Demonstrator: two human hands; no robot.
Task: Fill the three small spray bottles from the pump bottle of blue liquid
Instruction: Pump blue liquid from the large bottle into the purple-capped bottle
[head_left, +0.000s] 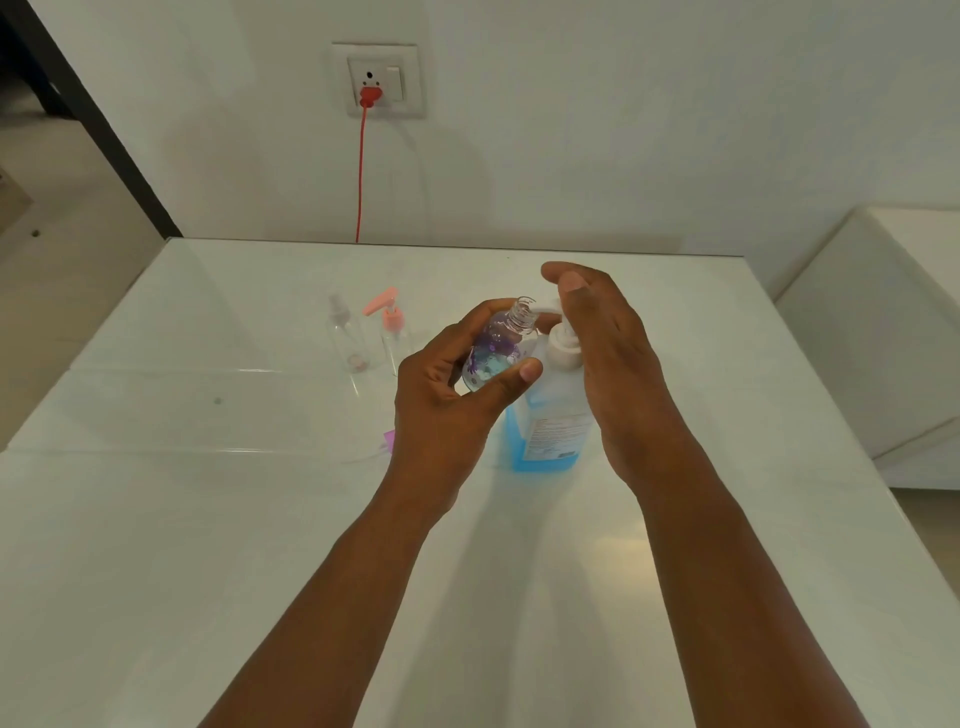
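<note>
Two bare forearms, no sleeves in view, left hand (441, 395) and right hand (613, 353) bare, no gloves, no rings, no watch or wristband, short plain fingernails

- My right hand (602, 332) covers the top of the pump bottle (550, 415), so I cannot see how the fingers meet the pump head.
- My left hand (447, 395) hides the lower part of the small floral bottle (498, 348); its fill level is unclear.
- Something pink-purple (388, 440) on the bench (208, 519) peeks out behind my left wrist; I cannot identify it.
- The label print on the pump bottle is too small to read.
- Both forearms are cut off by the bottom edge.
</note>
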